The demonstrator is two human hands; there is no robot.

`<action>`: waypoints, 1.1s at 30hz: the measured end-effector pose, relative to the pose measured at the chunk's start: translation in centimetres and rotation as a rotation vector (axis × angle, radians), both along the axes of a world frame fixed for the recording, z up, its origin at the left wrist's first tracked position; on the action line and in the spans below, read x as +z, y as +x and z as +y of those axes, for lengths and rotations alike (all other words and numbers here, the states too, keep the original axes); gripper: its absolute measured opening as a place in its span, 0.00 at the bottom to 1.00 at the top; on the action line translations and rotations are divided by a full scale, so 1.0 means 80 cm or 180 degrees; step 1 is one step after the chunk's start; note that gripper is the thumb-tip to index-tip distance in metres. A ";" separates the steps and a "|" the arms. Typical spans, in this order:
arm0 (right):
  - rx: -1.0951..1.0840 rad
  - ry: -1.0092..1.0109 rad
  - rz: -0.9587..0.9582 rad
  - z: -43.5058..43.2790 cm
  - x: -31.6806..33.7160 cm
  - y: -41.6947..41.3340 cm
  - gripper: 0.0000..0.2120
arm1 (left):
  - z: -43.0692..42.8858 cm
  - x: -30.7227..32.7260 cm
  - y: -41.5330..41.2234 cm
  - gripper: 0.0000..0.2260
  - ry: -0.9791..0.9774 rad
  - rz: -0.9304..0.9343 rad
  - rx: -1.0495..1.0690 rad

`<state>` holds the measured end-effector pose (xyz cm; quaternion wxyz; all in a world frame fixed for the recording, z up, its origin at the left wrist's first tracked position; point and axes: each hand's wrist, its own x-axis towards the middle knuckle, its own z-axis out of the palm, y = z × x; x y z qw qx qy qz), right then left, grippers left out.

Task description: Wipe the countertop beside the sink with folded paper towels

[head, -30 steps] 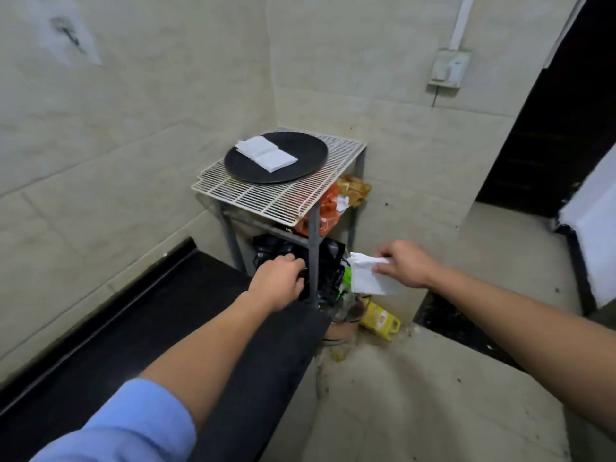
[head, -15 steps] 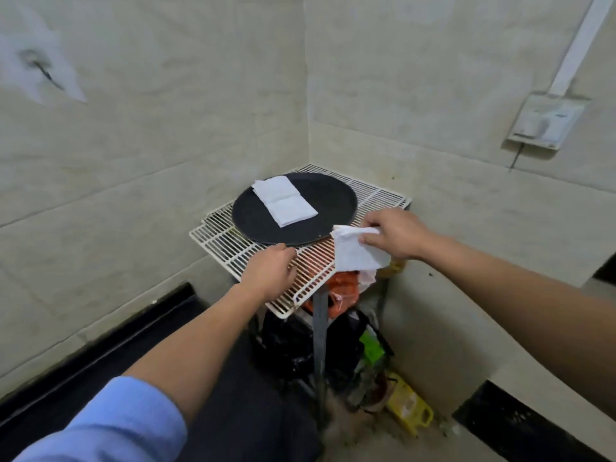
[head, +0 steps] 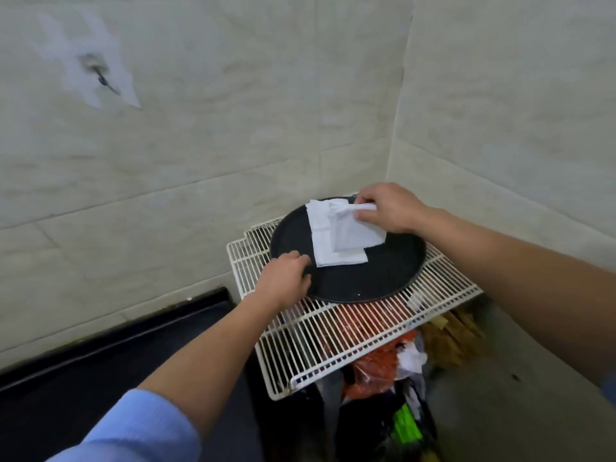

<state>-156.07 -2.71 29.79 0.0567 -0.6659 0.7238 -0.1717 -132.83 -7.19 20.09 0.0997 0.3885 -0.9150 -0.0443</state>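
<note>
Both hands clamp mid-fetch: my left hand (head: 283, 280) on the tray (head: 383, 271) rim, my right hand (head: 388, 208) pinching a paper towel (head: 353, 231), wiping the surface (head: 100, 361) likely next.

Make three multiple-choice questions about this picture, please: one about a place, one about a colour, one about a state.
1. Where do the folded white paper towels lie?
A) on the round black tray
B) on the black countertop
C) on the floor

2. What colour is the metal wire rack?
A) red
B) white
C) blue

3. What is the right grip doing?
A) hanging open
B) pressing the wall
C) pinching a white paper towel

Answers: A, the stack rests on the tray; B, its bars are white; C, fingers curl round the towel's edge.
</note>
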 end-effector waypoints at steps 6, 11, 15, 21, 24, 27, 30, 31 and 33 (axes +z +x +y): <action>0.0484 0.0494 -0.0181 -0.059 -0.002 -0.003 0.07 | -0.057 -0.013 -0.025 0.12 0.0104 -0.0005 0.0013; 0.0695 0.1103 -0.0445 -0.093 -0.020 -0.007 0.02 | -0.080 -0.028 -0.031 0.11 0.0207 -0.0065 0.0104; 0.0675 0.1080 -0.0499 -0.121 -0.050 -0.021 0.05 | -0.086 -0.033 -0.036 0.12 0.0229 0.0002 0.0172; 0.0679 0.1143 -0.0664 -0.154 -0.079 -0.039 0.08 | -0.083 -0.038 -0.038 0.12 0.0142 0.0096 0.0353; 0.0647 0.1119 -0.0554 -0.162 -0.098 -0.044 0.07 | -0.081 -0.041 -0.043 0.12 -0.0057 0.0444 0.0415; 0.0523 0.0967 -0.0069 -0.157 -0.109 -0.042 0.12 | -0.074 -0.042 -0.051 0.15 -0.0309 0.0844 0.0237; 0.0478 0.0280 0.0581 -0.142 -0.116 -0.038 0.16 | -0.072 -0.046 -0.059 0.19 -0.0271 0.0599 0.0019; 0.0494 0.0050 0.0735 -0.134 -0.119 -0.038 0.16 | -0.072 -0.047 -0.061 0.19 -0.0213 0.0483 -0.0005; 0.0611 -0.0183 0.0900 -0.118 -0.130 -0.040 0.18 | -0.072 -0.050 -0.062 0.19 -0.0094 0.0270 -0.0006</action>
